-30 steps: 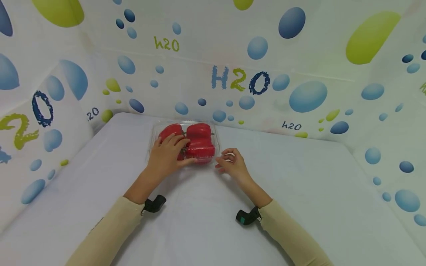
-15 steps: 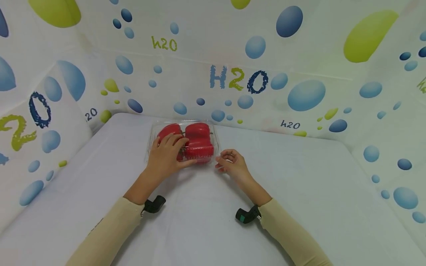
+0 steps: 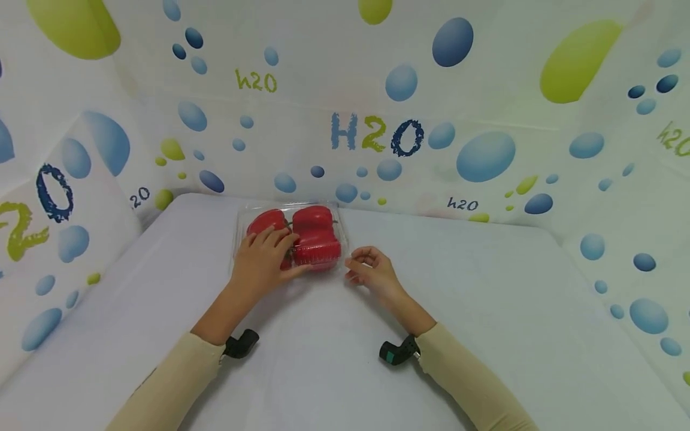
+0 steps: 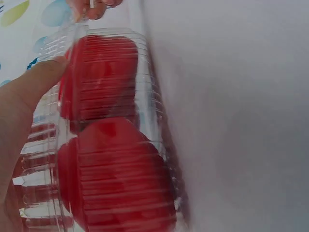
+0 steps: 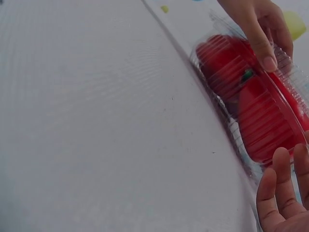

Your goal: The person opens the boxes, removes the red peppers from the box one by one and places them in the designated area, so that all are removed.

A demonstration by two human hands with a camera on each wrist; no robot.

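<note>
Box (image 3: 342, 234): seen on the desk (image 3: 323, 359), left of centre in the head frame; since the earlier pictures it has been shifted a little down and left in the frame, together with the backdrop (image 3: 302, 134), so the move is best put down to the camera.
Peppers (image 3: 312, 222): held inside the clear box, red, showing through its plastic; no pepper has been taken out in this span.
Left grip (image 3: 261, 257): laid over the left part of the box, fingers spread and loosely bent, thumb stretched along the near edge; the box is touched, not plainly clasped. Its place on the box is kept.
Right grip (image 3: 377, 272): placed at the near right corner of the box, fingers partly curled towards the thumb; whether the rim is pinched or only touched cannot be told. No clear change is shown.
Work in hand: judged unadvanced over this span; the box appears to be steadied from the left while its corner is attended to from the right.
</note>
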